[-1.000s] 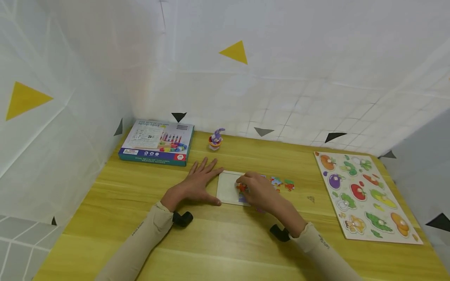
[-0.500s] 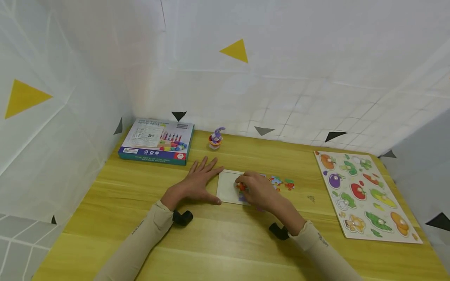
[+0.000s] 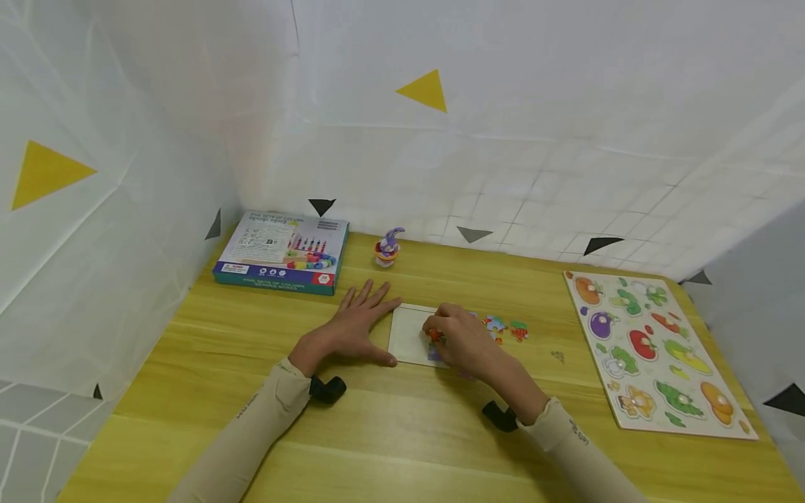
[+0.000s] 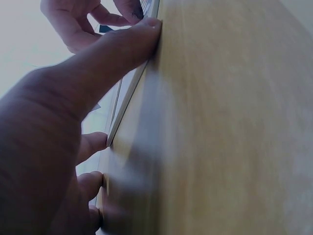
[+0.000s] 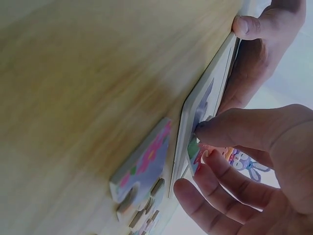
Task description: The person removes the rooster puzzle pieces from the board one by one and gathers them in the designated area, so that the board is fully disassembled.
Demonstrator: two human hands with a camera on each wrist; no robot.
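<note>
In the head view a small pale puzzle tray point(image 3: 407, 339) lies mid-table between both hands. My left hand point(image 3: 346, 337) rests on the table with fingers spread, its thumb and index fingertip at the tray's left corners. With thumb and fingertips, my right hand point(image 3: 468, 342) pinches a red-orange jigsaw piece point(image 3: 434, 335) over the tray. That hand hides much of the tray's right half, where a purple piece point(image 3: 434, 353) shows. In the right wrist view, a loose piece with pink flowers point(image 5: 146, 161) lies on the table beside the tray.
More jigsaw pieces point(image 3: 519, 330) lie right of the tray. A purple rabbit figurine point(image 3: 387, 249) stands behind it. A flat bead-toy box point(image 3: 281, 253) is at the back left. At the right lies a vegetable peg puzzle board point(image 3: 657, 377).
</note>
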